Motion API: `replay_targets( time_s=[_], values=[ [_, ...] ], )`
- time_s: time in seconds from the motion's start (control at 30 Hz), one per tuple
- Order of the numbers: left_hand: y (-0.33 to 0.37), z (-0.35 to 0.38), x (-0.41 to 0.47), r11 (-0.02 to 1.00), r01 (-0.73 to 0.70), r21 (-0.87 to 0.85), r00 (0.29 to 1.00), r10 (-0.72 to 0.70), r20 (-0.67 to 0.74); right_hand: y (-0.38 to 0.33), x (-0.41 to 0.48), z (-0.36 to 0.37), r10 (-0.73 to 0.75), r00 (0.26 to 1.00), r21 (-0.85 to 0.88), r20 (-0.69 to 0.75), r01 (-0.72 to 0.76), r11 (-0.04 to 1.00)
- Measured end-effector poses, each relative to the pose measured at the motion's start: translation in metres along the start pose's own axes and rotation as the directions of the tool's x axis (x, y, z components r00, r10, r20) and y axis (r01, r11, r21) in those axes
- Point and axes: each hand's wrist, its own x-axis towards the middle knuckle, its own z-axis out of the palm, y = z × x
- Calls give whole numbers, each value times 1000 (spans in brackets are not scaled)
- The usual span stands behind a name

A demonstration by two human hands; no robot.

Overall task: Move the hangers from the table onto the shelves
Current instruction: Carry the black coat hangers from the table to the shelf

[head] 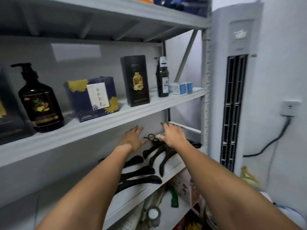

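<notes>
We have hangers (156,155) on the shelf (174,163). Left hand (132,138) fingers spread, holding nothing; right hand (173,136) splayed over their necks, gripping nothing.

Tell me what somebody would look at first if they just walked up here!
First come two bare arms reaching in, with the left hand and right hand spread open at a pile of dark hangers on the lower shelf. On the shelf above stand a black pump bottle and a blue-and-gold box. A tall white air conditioner stands on the right.
</notes>
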Motion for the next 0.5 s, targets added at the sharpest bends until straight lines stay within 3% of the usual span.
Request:
replay_targets(
  time_s=[0.23, 0.5],
  values=[
    [102, 7, 11, 967, -244, -81, 970, 243, -22, 88, -52, -47, 232, 970, -89, -68, -238, 967],
    [218, 13, 23, 866, -493, -87, 870, 490, -52, 181, -122, -95, 459, 874, -198, -159, -484, 852]
  ],
)
